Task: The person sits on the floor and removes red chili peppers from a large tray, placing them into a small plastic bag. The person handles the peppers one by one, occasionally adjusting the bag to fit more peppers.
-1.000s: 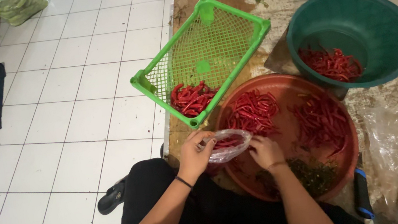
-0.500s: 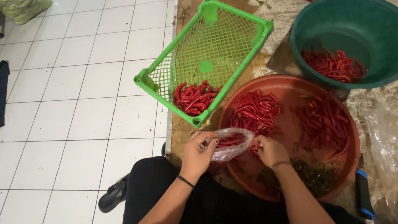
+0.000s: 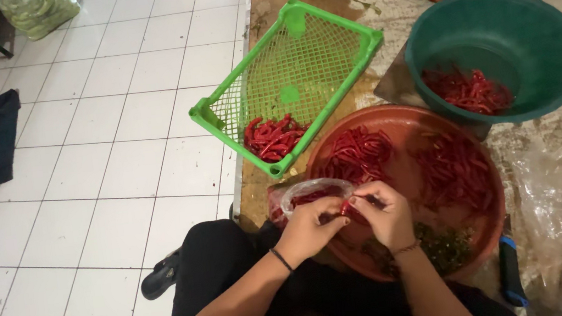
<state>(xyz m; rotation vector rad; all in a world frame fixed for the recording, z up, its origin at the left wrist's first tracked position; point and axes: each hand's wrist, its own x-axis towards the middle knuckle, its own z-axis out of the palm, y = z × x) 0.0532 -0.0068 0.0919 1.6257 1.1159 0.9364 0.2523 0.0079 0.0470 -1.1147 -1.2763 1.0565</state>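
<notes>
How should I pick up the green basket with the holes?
Judging by its pose, grip the green basket by the thick rim at its raised far end, near the handle hole, coming from above. It sits tilted, with the red chillies slid into the low corner, so lifting the empty high end first keeps them from spilling.

Red chillies [image 3: 359, 157] were heaped on a reddish-brown tray [image 3: 401, 122], beside a bright green mesh basket [image 3: 299, 70] and dark green basin [image 3: 552, 39] (white tiled floor [image 3: 117, 164]).
</notes>
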